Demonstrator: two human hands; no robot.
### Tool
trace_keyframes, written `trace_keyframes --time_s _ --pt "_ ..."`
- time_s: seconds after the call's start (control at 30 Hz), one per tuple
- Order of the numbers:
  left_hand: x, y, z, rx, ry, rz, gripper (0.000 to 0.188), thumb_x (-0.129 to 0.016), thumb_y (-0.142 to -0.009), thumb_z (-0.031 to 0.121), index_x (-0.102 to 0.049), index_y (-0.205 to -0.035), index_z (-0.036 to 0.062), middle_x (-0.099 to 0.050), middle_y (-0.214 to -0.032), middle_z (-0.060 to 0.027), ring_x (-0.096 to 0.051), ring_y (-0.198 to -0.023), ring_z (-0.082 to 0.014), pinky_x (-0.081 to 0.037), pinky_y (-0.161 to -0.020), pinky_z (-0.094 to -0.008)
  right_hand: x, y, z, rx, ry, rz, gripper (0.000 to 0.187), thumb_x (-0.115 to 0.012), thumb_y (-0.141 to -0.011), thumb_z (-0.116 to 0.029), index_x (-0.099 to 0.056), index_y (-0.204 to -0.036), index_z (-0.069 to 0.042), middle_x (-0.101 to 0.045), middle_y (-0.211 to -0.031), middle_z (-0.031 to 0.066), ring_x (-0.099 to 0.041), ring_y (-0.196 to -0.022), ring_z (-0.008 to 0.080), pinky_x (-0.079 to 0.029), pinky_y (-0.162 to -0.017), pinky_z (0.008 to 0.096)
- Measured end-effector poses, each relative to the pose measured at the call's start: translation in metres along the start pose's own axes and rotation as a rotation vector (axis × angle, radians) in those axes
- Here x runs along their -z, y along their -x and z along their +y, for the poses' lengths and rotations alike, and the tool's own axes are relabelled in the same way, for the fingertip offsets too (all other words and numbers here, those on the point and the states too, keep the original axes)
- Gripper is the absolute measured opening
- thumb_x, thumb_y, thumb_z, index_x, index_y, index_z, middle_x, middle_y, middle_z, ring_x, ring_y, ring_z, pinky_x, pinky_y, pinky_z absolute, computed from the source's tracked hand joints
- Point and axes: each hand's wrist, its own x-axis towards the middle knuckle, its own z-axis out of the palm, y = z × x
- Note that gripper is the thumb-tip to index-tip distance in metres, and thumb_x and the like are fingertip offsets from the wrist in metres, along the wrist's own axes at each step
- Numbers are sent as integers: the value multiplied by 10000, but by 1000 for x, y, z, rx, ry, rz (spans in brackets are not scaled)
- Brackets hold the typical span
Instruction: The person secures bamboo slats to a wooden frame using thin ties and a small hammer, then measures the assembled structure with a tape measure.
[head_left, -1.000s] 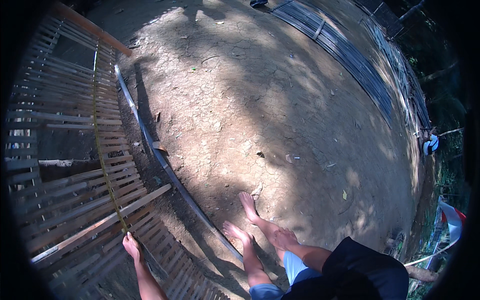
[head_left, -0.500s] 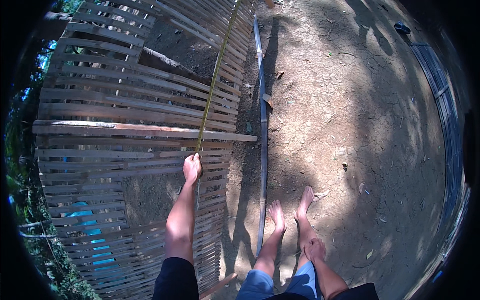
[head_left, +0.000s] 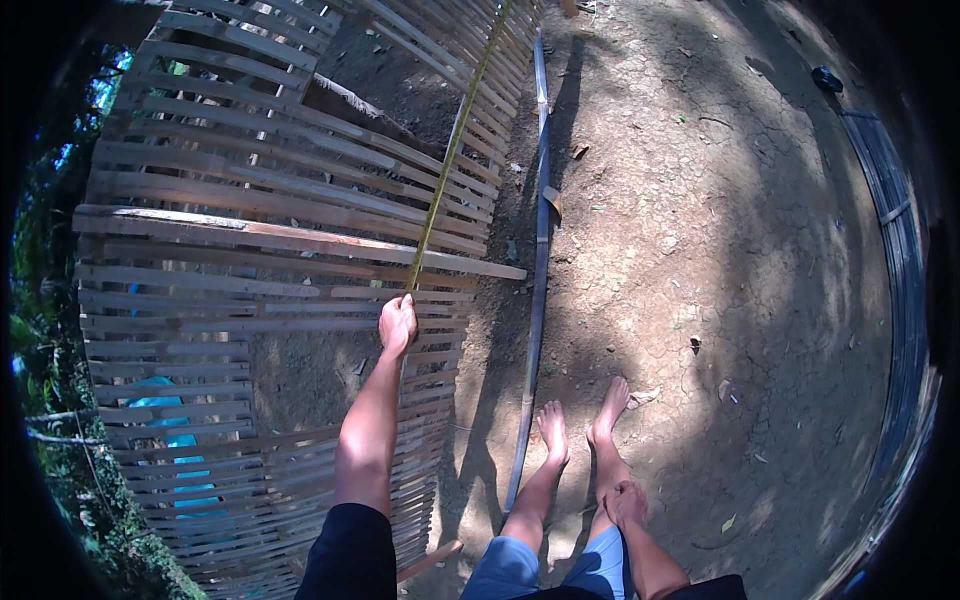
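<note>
My left hand [head_left: 398,325] is closed on the end of a yellow tape measure [head_left: 448,165]. The tape runs taut from it up over a split-bamboo slat panel [head_left: 210,190] to the far edge of view. Just beyond my fist, it crosses a longer, thicker bamboo strip [head_left: 300,240] that sticks out past the panel's right edge. My right hand [head_left: 627,503] rests on my right leg near the knee with its fingers curled. Whether anything is inside them is hidden.
A long dark bamboo pole [head_left: 541,220] lies on cracked earth between the panel and my bare feet. At far right lies a tied bundle of dark strips [head_left: 893,205], with a black object [head_left: 826,80] beyond it. Something turquoise [head_left: 185,440] shows through the slats at left.
The view has turned slightly, so the panel and pole appear shifted and tilted. My left hand keeps its grip on the tape, and my right hand stays on my leg.
</note>
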Motion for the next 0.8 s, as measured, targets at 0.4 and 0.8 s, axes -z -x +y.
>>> trace_keyframes --time_s 0.4,0.8 --pt "-14 17 20 -7 9 8 326 -517 -978 380 -681 -1084 120 -703 -969 -186 -654 -962 -405 -497 -814 -460 7 8 -10 25 -19 82 380 -622 -790 -345 -717 -1015 -54 -665 -1093 196 -632 -1061 360 -489 -939 446" --pt "-23 12 15 52 44 7 375 -532 -977 375 -678 -1182 98 -699 -1098 -186 -647 -1067 -368 -490 -905 -434 9 6 -6 -1 -22 71 379 -660 -753 -340 -727 -1021 -79 -660 -1095 192 -604 -1112 351 -456 -1000 418"
